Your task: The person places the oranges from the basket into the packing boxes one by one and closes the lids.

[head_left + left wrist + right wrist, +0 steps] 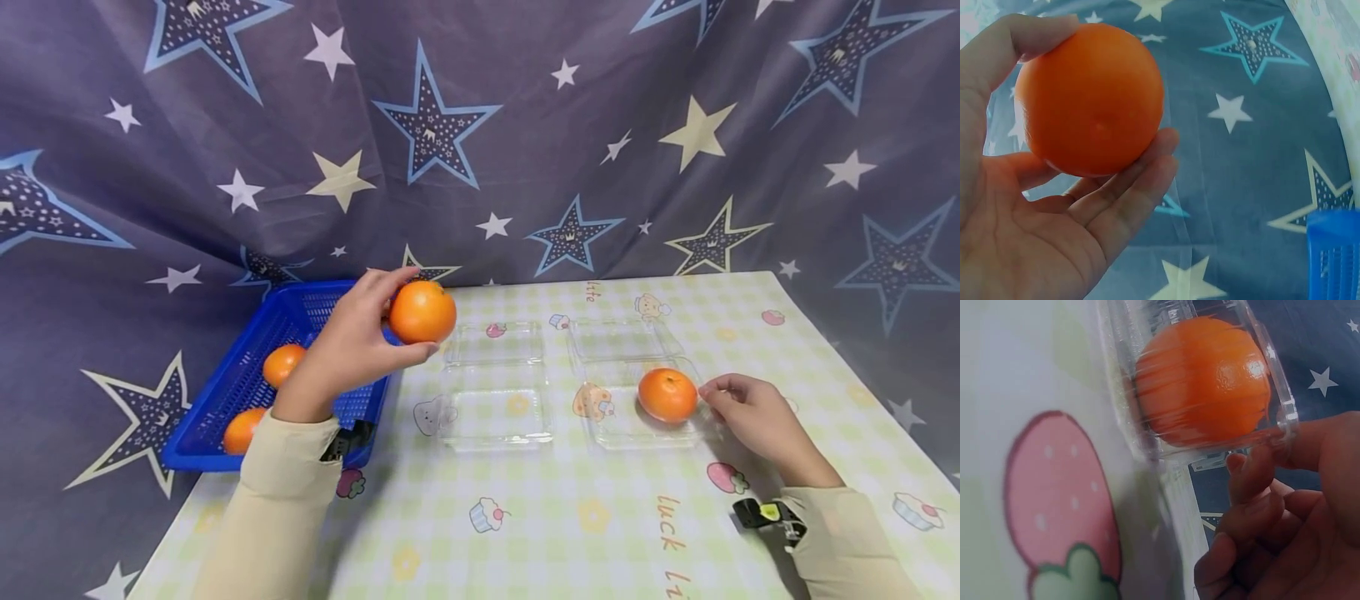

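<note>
My left hand [352, 337] grips an orange [423, 312] between thumb and fingers, raised near the right side of the blue basket. In the left wrist view the fingers curve under the orange [1094, 100]. At the right, my right hand [765, 425] pinches the rim of a clear plastic clamshell box [618, 433]. Inside that box, at its right side, sits another orange [667, 396]. The right wrist view shows thumb and finger at the edge of the box [1284, 422], beside the orange [1204, 381].
The blue basket [198, 460] at the left holds more oranges, two visible [283, 365], partly behind the left arm. A second clear clamshell box [495, 437] lies open between basket and right box. Behind the checked tablecloth [540, 550] hangs a star-patterned curtain [480, 233].
</note>
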`<state>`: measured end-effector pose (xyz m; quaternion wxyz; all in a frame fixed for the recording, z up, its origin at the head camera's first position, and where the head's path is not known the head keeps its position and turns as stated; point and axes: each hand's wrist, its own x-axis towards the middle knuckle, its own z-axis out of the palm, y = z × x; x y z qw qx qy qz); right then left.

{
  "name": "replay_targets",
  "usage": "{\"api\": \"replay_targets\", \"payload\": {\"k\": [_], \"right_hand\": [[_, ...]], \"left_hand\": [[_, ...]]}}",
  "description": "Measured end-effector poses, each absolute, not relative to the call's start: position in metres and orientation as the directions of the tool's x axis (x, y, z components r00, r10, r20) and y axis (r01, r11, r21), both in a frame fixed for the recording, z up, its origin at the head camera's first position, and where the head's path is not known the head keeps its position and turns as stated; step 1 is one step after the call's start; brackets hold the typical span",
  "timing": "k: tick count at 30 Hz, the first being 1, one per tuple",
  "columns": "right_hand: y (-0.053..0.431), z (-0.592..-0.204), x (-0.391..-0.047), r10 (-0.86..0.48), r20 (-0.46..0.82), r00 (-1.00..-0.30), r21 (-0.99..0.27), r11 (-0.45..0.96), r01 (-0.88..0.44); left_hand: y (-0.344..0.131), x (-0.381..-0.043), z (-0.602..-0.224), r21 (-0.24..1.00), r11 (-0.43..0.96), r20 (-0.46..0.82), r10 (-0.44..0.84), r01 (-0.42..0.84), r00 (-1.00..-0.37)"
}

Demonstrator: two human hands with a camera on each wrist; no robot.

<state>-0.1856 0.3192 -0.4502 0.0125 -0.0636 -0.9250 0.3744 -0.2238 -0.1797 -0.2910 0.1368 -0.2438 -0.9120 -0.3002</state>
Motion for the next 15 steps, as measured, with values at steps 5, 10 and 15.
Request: {"api": "replay_targets", "payload": {"k": [5,10,15], "right_hand": [[0.320,-0.451,-0.185,0.123,-0.019,-0.992,-0.697,0.710,0.101],[0.321,-0.452,-0.184,0.123,-0.023,-0.992,-0.700,0.706,0.104],[0.320,-0.451,-0.184,0.122,-0.017,-0.992,-0.702,0.705,0.099]], "left_hand": [[-0.165,-0.221,-0.296,0.473,0.670,0.423,0.398,0.573,-0.814],[-0.149,-0.222,-0.304,0.465,0.625,0.457,0.437,0.627,-0.775],[-0.131,-0.224,-0.313,0.437,0.613,0.465,0.472,0.658,-0.749]]}}
